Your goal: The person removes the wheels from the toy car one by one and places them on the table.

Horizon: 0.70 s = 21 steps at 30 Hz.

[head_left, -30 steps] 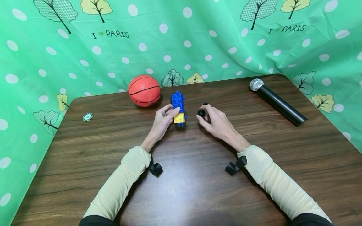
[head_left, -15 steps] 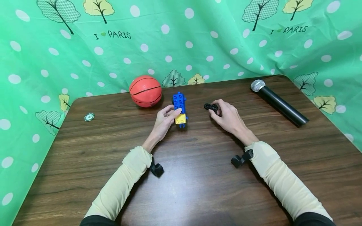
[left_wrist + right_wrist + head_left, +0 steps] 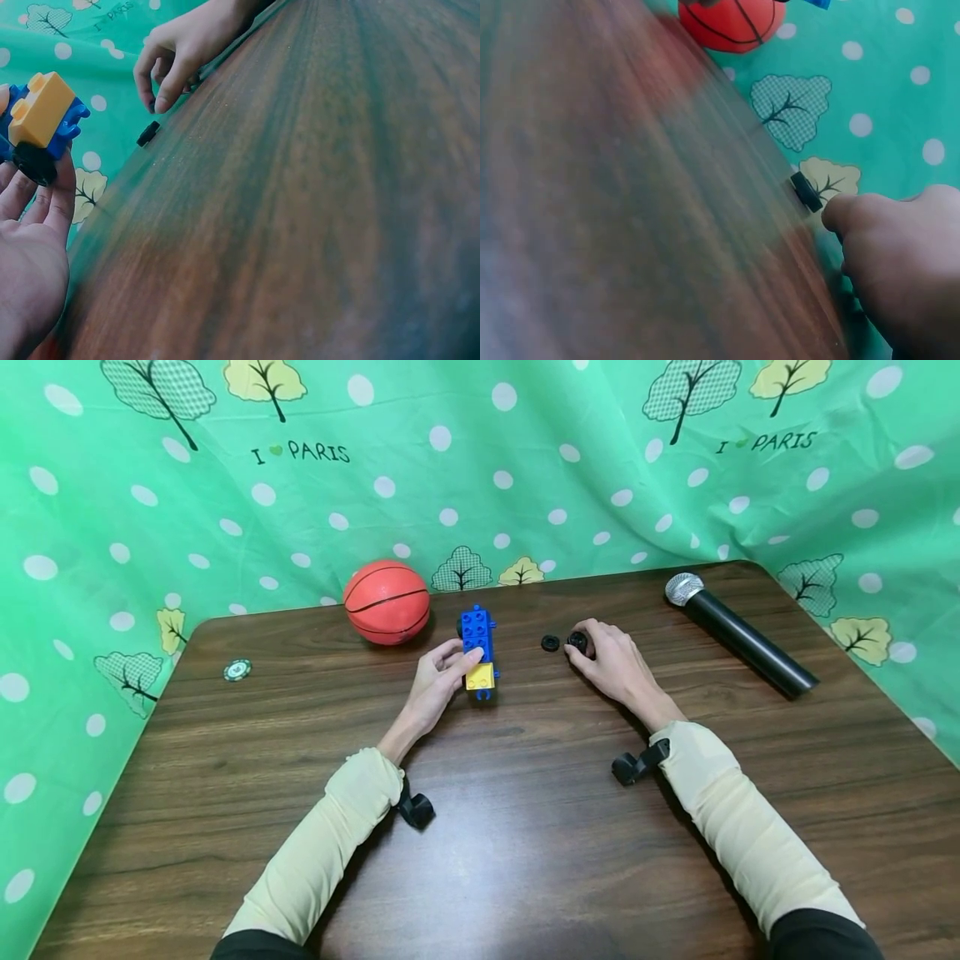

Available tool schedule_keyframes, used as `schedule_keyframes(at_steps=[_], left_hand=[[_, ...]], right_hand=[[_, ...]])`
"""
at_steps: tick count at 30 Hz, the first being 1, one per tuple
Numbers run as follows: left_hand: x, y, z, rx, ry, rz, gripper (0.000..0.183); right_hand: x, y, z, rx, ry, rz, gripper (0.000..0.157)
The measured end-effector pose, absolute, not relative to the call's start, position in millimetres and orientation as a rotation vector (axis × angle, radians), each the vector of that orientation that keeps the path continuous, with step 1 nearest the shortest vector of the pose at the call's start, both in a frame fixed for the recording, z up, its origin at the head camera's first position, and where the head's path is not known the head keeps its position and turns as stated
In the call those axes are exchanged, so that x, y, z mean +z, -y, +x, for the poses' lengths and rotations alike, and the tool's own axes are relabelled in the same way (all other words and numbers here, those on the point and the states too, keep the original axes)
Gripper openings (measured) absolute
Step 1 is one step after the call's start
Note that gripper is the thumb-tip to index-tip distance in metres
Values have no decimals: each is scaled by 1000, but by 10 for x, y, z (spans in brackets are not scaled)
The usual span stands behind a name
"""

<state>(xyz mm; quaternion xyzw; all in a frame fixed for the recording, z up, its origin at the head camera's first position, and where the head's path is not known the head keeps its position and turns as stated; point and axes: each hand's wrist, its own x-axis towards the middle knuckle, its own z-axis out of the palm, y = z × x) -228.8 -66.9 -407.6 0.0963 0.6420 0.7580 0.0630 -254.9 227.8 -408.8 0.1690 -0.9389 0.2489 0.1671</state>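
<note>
My left hand (image 3: 437,681) grips a toy car of blue and yellow building bricks (image 3: 477,635), thumb on top, and holds it over the table. In the left wrist view a black wheel (image 3: 36,163) sits on the car's side below the yellow brick (image 3: 46,110). Blue axle stubs stick out bare on the car's right side. My right hand (image 3: 613,665) pinches a black toy wheel (image 3: 577,642) between thumb and fingers. Just left of it, a second loose wheel (image 3: 551,643) lies flat on the table. In the right wrist view my hand (image 3: 900,262) hides the pinched wheel.
A small red basketball (image 3: 386,602) stands behind the left hand. A poker chip (image 3: 237,670) lies at the far left. To the right lies a black microphone (image 3: 738,631) with a silver head. A green patterned cloth (image 3: 480,468) hangs behind the wooden table (image 3: 510,827).
My right hand has moved right, away from the car. One wheel now lies apart on the table while the hand keeps the other. The left hand stays on the car.
</note>
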Motion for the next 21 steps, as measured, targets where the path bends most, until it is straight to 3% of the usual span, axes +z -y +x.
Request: schedule_keyframes(at_steps=[11, 21], left_hand=[[-4073, 669, -2289, 2300, -1929, 315, 46], [-4086, 675, -2290, 2288, -1938, 323, 52]], right_hand=[[-4086, -2300, -2619, 760, 2748, 482, 28], [-4081, -2305, -2635, 820, 2792, 480, 34]])
